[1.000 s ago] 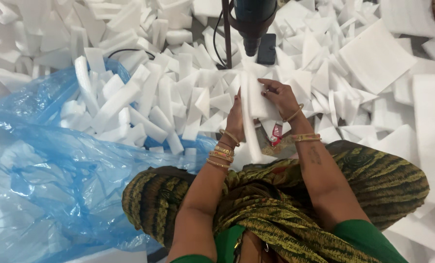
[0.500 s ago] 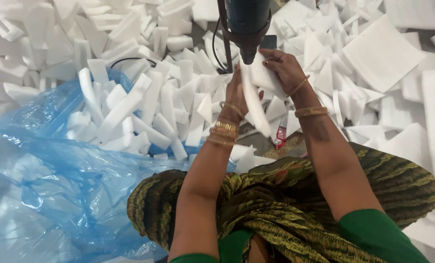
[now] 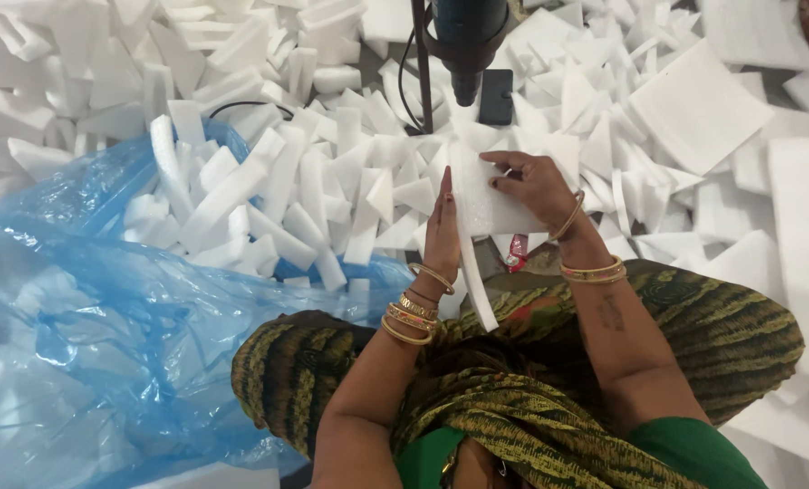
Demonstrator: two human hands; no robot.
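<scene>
1. Half a second ago both hands were raised with the white foam piece (image 3: 481,204) right up under the dark nozzle of the hanging tool (image 3: 466,41). Now the hands sit lower and nearer the lap, and the piece is clear of the nozzle tip, with a gap between them.

2. To my eye that means the pass at the nozzle is finished for this piece, and the hands are now working its heated part together; that is a judgement, not something I can see proven.

3. The left hand (image 3: 441,231) stands on edge with straight fingers pressed flat against the left side of the foam. Its grip is not closed around anything; it pushes.

4. The right hand (image 3: 536,186) has its grip closed on the foam, the fingers curled over the top face, pinching it from the right.

5. The foam piece is white, thin and soft-looking, folded between the hands. A long narrow strip of it hangs down towards the patterned cloth (image 3: 694,326) on the lap.

6. Around them lie heaps of white foam offcuts (image 3: 278,208), some spilling into a blue plastic bag (image 3: 87,344) on the left.
</scene>
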